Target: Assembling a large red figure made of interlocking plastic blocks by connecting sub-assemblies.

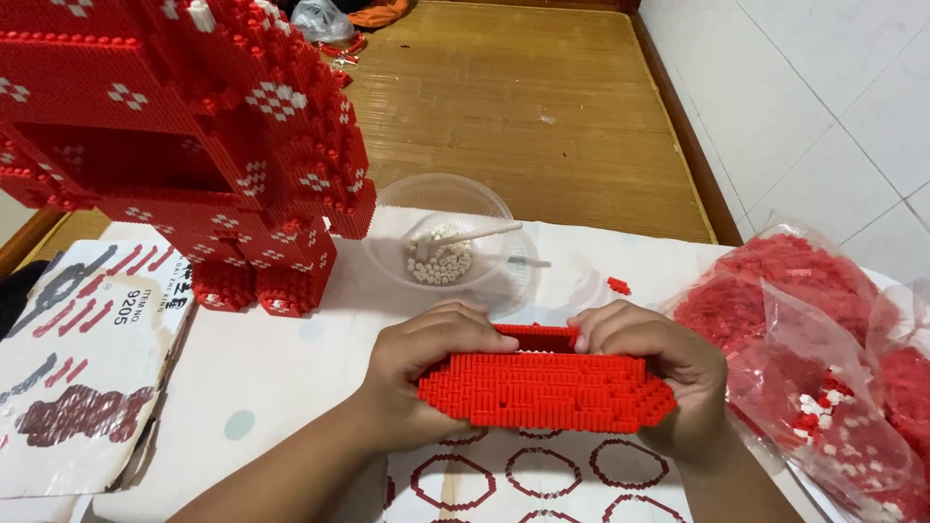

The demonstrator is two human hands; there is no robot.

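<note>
Far left at about 9 o'clock: printed sheet (pixel 82 363) with red and dark shapes, lying flat, well clear of the work. Up at 10 to 11 o'clock, big red block model (pixel 184 136) with small white crosses, standing just beyond the sheet, tall enough to catch an elbow, so best kept away from. Dead centre, a touch toward 6 o'clock: left hand (pixel 417 378) curled shut around the left end of the red block slab (pixel 547 390), thumb on the near face, fingers wrapped over the top edge. Slab held just above the table (pixel 281 358), long side across, open hollow showing along its back rim. Right hand (pixel 659 363) clamped the same way on the right end, fingers folded over the top. Probably pays to squeeze evenly from both ends and keep thumbs flat on the studded face, since a thin wall like that likely cracks apart if twisted. Under it at 6 o'clock, paper with red ring outlines (pixel 542 475). At 12 o'clock, clear plastic bowl (pixel 446 237) of small white pieces with a white stick resting in it, near but apart from the knuckles. One loose red bit (pixel 618 285) at 1 o'clock. Off at 3 to 4 o'clock, clear bags of red blocks (pixel 823 368), just beside the right wrist, crowding that side a little.
</note>
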